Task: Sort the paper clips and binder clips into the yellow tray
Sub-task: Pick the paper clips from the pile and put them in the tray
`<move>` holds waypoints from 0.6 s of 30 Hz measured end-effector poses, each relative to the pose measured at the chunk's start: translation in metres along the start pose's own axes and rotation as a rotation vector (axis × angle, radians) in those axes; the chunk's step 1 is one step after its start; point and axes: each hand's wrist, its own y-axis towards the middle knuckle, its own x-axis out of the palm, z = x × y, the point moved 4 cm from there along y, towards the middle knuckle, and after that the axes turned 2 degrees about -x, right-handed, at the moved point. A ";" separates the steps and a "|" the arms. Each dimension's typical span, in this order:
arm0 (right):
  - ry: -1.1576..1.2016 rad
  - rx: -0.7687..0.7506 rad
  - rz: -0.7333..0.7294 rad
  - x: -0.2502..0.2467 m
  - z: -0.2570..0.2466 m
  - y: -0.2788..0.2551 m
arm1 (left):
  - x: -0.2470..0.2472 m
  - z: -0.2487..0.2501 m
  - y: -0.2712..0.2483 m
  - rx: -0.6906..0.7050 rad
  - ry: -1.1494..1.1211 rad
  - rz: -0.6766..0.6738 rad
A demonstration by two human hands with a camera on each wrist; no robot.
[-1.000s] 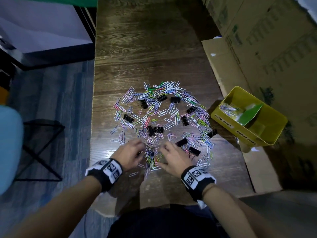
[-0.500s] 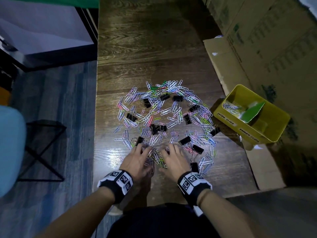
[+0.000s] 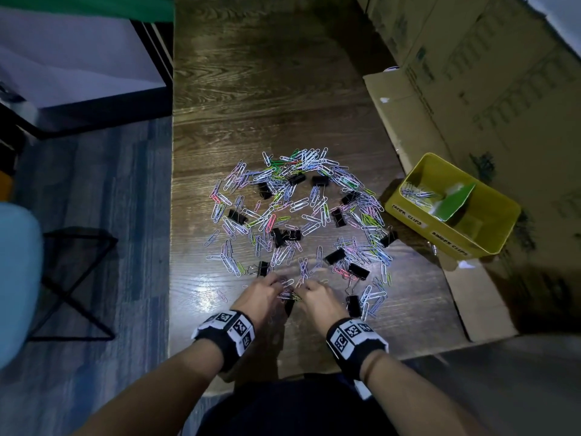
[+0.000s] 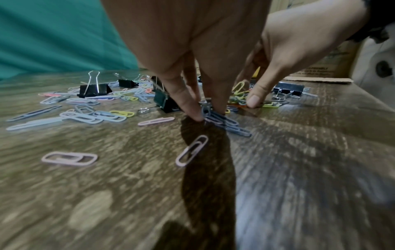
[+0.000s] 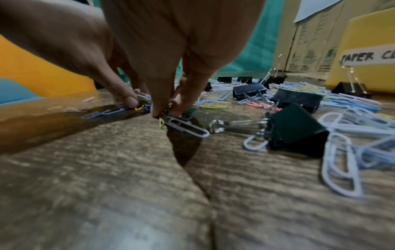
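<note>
Coloured paper clips [image 3: 298, 215] and several black binder clips [image 3: 358, 270] lie scattered on the wooden table [image 3: 251, 105]. My hands work side by side at the near edge of the pile. My left hand [image 3: 278, 286] pinches a small bunch of blue paper clips [image 4: 222, 121] against the table. My right hand [image 3: 303, 287] pinches a few paper clips [image 5: 183, 126], one of them yellow-green. The yellow tray [image 3: 418, 221] stands at the right, labelled for paper clips and binder clips, with a few paper clips [image 3: 416, 194] in its left part beside a green divider [image 3: 452, 202].
Cardboard boxes [image 3: 471, 73] line the table's right side and a flat cardboard sheet [image 3: 471, 297] lies under the tray. A binder clip [image 3: 353, 305] with its handles out lies just right of my right hand. Left of the table are a floor, a chair and a stool.
Both hands lay flat with spread fingers on the near clips. Their fingers have drawn together, and each hand now pinches a small bunch of paper clips.
</note>
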 end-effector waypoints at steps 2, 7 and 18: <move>0.013 0.006 0.020 0.000 0.006 0.001 | -0.003 -0.001 0.000 0.012 -0.005 0.022; 0.314 0.125 0.059 -0.013 0.026 0.006 | -0.018 -0.006 0.002 -0.036 -0.186 0.114; 1.232 0.243 0.444 -0.088 0.064 -0.015 | -0.085 0.014 0.031 -0.312 -1.053 0.031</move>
